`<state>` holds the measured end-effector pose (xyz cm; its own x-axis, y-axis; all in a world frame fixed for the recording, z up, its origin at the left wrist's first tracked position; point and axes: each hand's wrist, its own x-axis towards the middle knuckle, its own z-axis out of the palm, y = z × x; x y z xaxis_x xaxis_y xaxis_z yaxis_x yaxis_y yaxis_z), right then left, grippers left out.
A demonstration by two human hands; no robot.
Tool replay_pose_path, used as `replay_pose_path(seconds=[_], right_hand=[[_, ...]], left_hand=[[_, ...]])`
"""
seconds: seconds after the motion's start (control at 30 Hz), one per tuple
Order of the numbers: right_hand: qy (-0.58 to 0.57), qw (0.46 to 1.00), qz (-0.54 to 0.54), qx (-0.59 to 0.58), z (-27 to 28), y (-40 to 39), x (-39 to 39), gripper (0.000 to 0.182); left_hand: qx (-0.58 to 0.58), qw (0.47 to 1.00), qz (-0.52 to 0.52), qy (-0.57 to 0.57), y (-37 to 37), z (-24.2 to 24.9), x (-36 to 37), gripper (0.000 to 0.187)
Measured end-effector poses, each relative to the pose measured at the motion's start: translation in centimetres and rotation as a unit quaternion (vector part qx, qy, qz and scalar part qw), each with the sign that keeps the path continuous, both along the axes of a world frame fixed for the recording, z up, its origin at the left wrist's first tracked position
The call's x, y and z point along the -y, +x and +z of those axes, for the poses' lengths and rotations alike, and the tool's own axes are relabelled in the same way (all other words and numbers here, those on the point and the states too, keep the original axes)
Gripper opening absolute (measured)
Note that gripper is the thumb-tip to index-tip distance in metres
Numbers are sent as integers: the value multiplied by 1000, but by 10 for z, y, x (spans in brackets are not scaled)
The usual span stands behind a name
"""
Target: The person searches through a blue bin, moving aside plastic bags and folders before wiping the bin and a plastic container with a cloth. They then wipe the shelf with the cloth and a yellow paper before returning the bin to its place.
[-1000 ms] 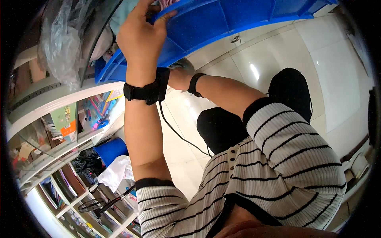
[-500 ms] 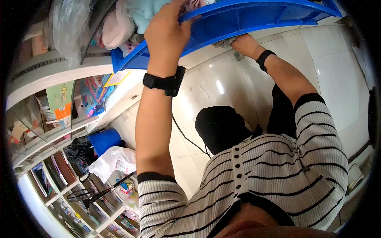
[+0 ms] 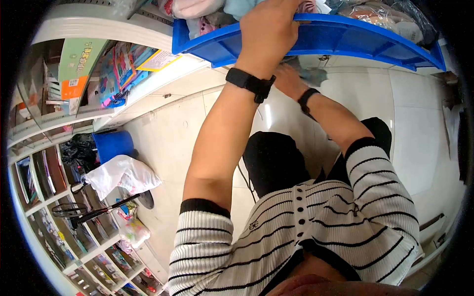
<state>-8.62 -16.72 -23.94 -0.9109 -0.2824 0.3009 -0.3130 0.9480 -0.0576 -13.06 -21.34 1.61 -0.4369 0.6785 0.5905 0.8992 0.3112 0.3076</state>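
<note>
A blue plastic bin [image 3: 340, 34] spans the top of the view, holding soft pastel items [image 3: 195, 7] and things in clear plastic wrap [image 3: 385, 17]. Over its near rim, my left hand [image 3: 269, 32] is closed, gripping the edge. Below the bin, my right hand [image 3: 289, 79] is near a greyish-green cloth [image 3: 313, 75]; its fingers are partly hidden, and I cannot tell whether it holds the cloth. Both wrists wear black bands.
Glass-fronted shelves [image 3: 74, 113] with packets and a green-orange box [image 3: 74, 74] stand at left. Lower left are a blue bucket [image 3: 113, 144], a white plastic bag [image 3: 123, 172], a small fan [image 3: 69, 210] and a shelf unit [image 3: 54, 197]. Tiled floor [image 3: 173, 133] lies below.
The blue bin and my left hand have moved right in view. My right hand has shifted left beneath the bin, and the left-side shelves sit further left as the view turned.
</note>
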Motion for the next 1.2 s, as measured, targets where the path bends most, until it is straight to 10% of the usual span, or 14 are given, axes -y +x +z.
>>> replay_pose_path(seconds=[0.1, 0.17, 0.33, 0.43, 0.6, 0.7, 0.77, 0.83, 0.9, 0.93, 1.07, 1.2], right_hand=[[-304, 946, 27, -107, -33, -38, 31, 16], [-302, 946, 25, -117, -11, -42, 32, 19], [-82, 990, 1, 117, 49, -11, -15, 21], [-52, 996, -33, 63, 6, 28, -71, 12], [-238, 917, -318, -16, -65, 91, -136, 13], [62, 872, -437, 210, -42, 122, -169, 17], [-241, 783, -504, 274, -30, 137, -213, 32], [-400, 808, -419, 107, -46, 163, -266, 48], [-486, 728, -480, 62, -82, 180, -343, 55], [-414, 774, -464, 120, -72, 202, -373, 63], [-879, 323, -347, -57, -40, 260, -389, 55], [-948, 197, -211, -135, -24, 294, -399, 47]], left_hand=[[10, 1000, 14, -18, -1, 2, -1, 42], [0, 1000, 5, -26, -2, 1, -1, 43], [45, 998, -13, -51, 3, 3, 0, 49], [-51, 997, 37, -43, -4, -13, 0, 44], [-90, 994, 44, -45, -7, -17, -2, 46], [-98, 992, 53, -62, -3, -14, -2, 44], [-101, 991, 55, -68, 0, -13, -3, 44], [-107, 990, 54, -71, 1, -13, -2, 46], [-100, 991, 56, -74, 4, -13, -1, 46], [-91, 991, 62, -77, 5, -14, -1, 46], [-84, 990, 65, -91, 8, -14, -3, 44], [-50, 995, 20, -89, 10, -9, -4, 36]])
